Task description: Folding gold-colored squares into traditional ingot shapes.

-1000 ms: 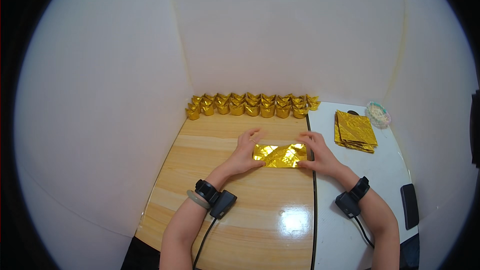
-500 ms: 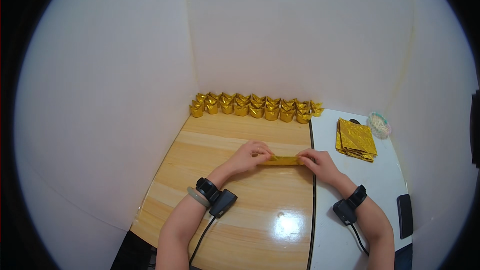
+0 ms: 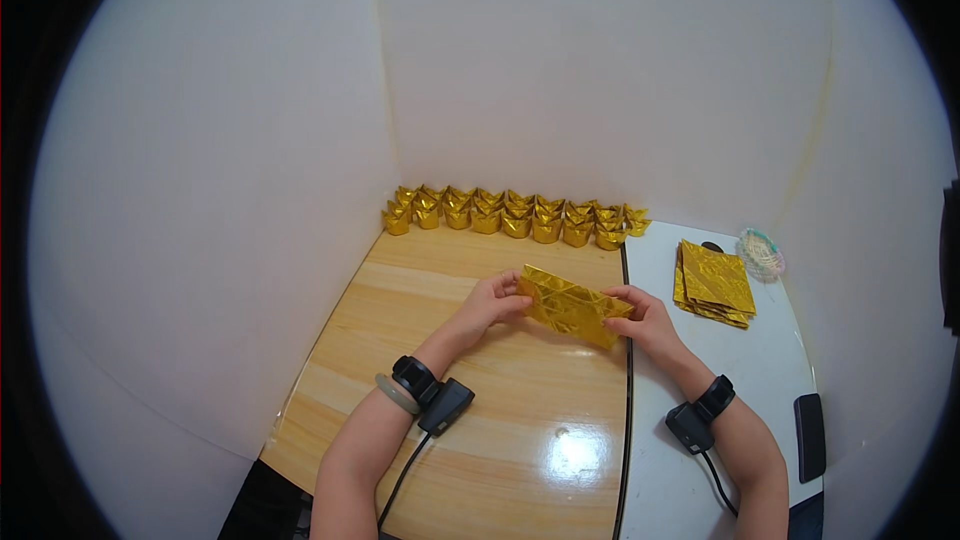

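Observation:
A folded piece of gold foil paper (image 3: 570, 304) is held just above the wooden table (image 3: 500, 410), creased and tilted slightly down to the right. My left hand (image 3: 492, 300) pinches its left end. My right hand (image 3: 645, 318) grips its right end. Both wrists wear black bands with cables running toward me.
Several folded gold paper ingots (image 3: 510, 214) stand in a row along the back wall. A stack of gold foil sheets (image 3: 712, 282) lies on the white table (image 3: 760, 380) to the right, with a bundle of rubber bands (image 3: 762, 252) behind it and a dark phone (image 3: 809, 436) near the right edge.
The gold paper lay flat under both hands a second ago. It was folded into a narrow strip, and now it is lifted off the table between both hands.

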Demonstrator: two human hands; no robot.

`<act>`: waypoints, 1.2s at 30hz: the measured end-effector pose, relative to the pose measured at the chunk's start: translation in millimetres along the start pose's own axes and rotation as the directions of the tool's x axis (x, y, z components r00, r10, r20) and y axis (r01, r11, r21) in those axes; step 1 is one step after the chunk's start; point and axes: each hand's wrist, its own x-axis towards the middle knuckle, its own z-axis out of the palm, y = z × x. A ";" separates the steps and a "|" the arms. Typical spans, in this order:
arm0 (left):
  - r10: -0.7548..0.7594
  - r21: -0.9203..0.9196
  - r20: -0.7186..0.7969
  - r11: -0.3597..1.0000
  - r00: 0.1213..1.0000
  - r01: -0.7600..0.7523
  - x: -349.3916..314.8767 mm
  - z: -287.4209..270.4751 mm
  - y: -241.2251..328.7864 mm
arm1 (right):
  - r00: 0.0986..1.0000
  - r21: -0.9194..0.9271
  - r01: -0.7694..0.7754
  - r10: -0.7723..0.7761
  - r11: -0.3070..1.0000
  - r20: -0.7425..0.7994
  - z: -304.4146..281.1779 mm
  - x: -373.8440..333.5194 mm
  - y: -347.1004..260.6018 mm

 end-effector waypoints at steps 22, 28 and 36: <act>0.042 0.806 -0.004 0.592 0.999 -0.022 -1.2 0.7 0.6 | 0.906 -0.576 0.396 -0.201 0.715 0.373 -6.0 -2.4 4.6; 0.142 0.646 0.060 0.749 0.988 -0.146 4.3 -11.8 -19.3 | 0.913 -0.519 0.348 -0.156 0.781 0.377 -6.4 -0.2 5.3; 0.114 0.666 0.313 0.681 0.943 -0.304 -2.1 -1.0 -2.9 | 0.960 -0.443 0.200 -0.084 0.874 0.267 -5.5 -1.1 7.5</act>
